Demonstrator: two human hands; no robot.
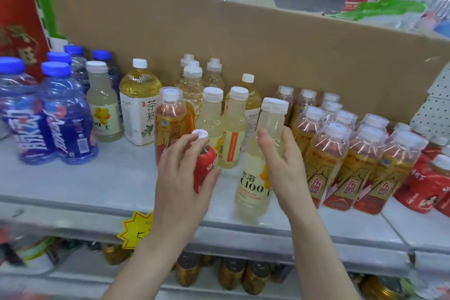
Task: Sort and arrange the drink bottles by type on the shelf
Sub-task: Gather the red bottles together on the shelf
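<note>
Head camera view: your left hand (181, 173) is wrapped around a small red-labelled bottle (204, 165) with a pale cap, low on the white shelf (117, 178). Your right hand (282, 161) grips the side of a pale lemon drink bottle (258, 165), thumb on the front and fingers behind; its label reads "水溶 C100" with a yellow fruit picture. The two hands are apart, each closed on its own bottle.

At the left stand blue-capped bottles (65, 114) with blue labels whose white lettering is too blurred to read. Beside them is another lemon drink, then a large yellow tea bottle (140, 102) with a white label and Chinese writing. To your right a tight group of gold-labelled bottles (345, 156) reads "东鹏", and red bottles (428, 182) sit at the far right.

A brown cardboard sheet (243, 39) stands behind the drinks. A yellow starburst price tag (136, 229) hangs on the shelf's front edge, and gold cans (231, 273) fill the shelf below.
</note>
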